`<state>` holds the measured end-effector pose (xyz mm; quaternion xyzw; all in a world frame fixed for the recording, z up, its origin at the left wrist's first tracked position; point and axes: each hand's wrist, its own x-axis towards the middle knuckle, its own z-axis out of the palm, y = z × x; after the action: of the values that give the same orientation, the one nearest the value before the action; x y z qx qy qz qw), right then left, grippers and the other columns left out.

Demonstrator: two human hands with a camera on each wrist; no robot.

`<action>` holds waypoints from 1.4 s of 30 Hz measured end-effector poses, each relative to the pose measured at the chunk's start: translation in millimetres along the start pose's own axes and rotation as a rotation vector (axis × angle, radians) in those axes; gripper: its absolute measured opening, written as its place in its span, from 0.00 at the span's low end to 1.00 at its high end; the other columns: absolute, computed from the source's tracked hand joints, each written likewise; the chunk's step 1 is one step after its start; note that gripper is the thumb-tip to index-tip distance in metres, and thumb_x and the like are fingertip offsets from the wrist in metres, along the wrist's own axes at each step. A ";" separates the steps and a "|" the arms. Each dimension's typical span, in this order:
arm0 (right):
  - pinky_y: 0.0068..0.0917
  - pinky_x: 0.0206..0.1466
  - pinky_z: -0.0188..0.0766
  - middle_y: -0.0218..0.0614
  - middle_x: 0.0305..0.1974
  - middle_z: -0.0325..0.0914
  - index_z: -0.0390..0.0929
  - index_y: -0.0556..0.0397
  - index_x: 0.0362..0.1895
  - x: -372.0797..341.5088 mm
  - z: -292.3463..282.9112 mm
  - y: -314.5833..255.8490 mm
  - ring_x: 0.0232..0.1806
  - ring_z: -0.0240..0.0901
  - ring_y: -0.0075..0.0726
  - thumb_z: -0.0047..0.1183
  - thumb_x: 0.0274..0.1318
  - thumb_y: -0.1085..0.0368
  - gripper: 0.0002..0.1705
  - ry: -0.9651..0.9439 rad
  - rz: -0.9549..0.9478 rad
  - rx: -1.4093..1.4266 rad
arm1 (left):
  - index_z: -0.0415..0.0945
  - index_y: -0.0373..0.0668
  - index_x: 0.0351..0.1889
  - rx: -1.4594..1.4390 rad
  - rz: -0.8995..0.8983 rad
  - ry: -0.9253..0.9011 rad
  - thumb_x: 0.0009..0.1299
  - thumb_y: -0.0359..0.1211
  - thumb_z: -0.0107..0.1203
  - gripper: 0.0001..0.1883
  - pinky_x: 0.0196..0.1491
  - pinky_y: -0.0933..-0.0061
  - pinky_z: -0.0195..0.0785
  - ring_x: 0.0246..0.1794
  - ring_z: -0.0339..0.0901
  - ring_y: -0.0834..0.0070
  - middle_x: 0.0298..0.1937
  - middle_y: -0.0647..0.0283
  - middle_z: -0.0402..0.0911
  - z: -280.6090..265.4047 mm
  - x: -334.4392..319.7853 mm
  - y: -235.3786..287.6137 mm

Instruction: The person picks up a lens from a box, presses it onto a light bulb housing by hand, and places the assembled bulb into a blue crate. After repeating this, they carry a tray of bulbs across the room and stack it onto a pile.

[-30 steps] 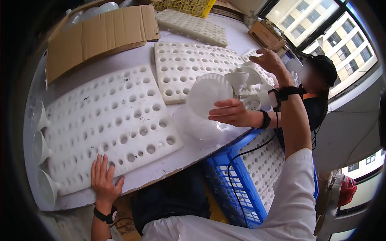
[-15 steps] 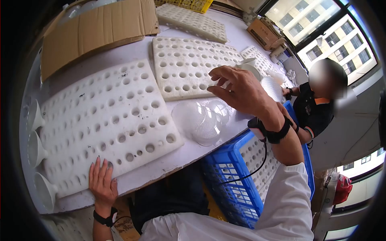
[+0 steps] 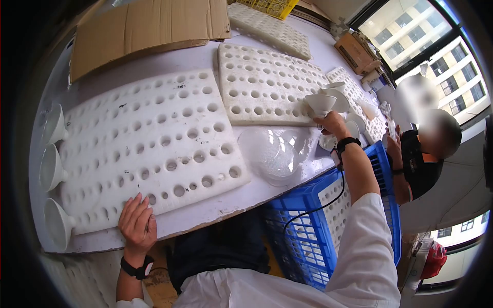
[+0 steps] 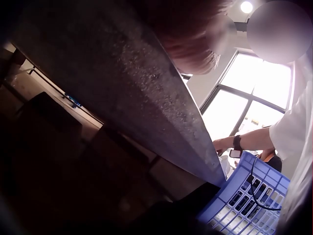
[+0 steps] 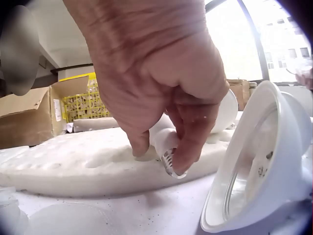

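Observation:
My right hand [image 3: 335, 124] pinches the narrow neck of a white cone-shaped cup [image 3: 320, 103] beside the right end of the middle foam board [image 3: 267, 84]. In the right wrist view the fingers of the right hand [image 5: 161, 83] are round the neck [image 5: 167, 142], which has a ribbed metal-like end; most of the cup is behind the hand. My left hand [image 3: 138, 226] rests on the front edge of the near foam board [image 3: 154, 133], fingers extended. Three white cones [image 3: 56, 218] lie along that board's left side.
Clear domed covers [image 3: 272, 154] lie between the boards and the blue crate [image 3: 303, 215]. More white cups [image 3: 354, 123] sit right of my right hand, one large in the right wrist view [image 5: 279, 161]. A cardboard box [image 3: 144, 25] stands behind; another person [image 3: 421, 164] is at right.
The right hand has left the clear covers, where it held a round mesh-patterned one, and now grips a white cup. That round piece is with the other person. The left hand stays on the board.

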<state>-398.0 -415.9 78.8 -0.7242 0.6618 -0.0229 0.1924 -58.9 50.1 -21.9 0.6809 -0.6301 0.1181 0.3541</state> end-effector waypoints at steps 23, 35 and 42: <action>0.44 0.44 0.71 0.49 0.37 0.77 0.72 0.56 0.47 -259.8 100.9 -111.2 0.40 0.74 0.58 0.60 0.47 0.53 0.27 -0.534 -1.174 0.152 | 0.70 0.38 0.55 -1.139 -0.519 -0.092 0.63 0.31 0.57 0.21 0.57 0.67 0.64 0.52 0.73 0.68 0.52 0.59 0.75 50.3 31.0 110.4; 0.38 0.60 0.62 0.55 0.51 0.70 0.63 0.58 0.61 -108.8 84.9 -110.7 0.57 0.65 0.54 0.67 0.32 0.42 0.53 -0.300 -0.745 -0.478 | 0.74 0.38 0.51 -0.448 -0.323 -0.145 0.67 0.26 0.52 0.14 0.48 0.69 0.71 0.47 0.77 0.69 0.49 0.58 0.79 62.7 -36.9 64.8; 0.46 0.61 0.60 0.59 0.57 0.64 0.59 0.50 0.64 -106.1 88.8 -115.7 0.59 0.61 0.59 0.65 0.31 0.43 0.54 -0.314 -0.765 -0.467 | 0.79 0.43 0.44 -0.098 -0.122 -0.035 0.63 0.26 0.56 0.11 0.55 0.67 0.65 0.48 0.77 0.68 0.43 0.67 0.82 65.7 -45.5 58.0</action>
<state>-275.6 -285.4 55.9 -0.9345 0.2980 0.1671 0.1000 -140.3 46.5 -77.5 0.7016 -0.5988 0.0533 0.3826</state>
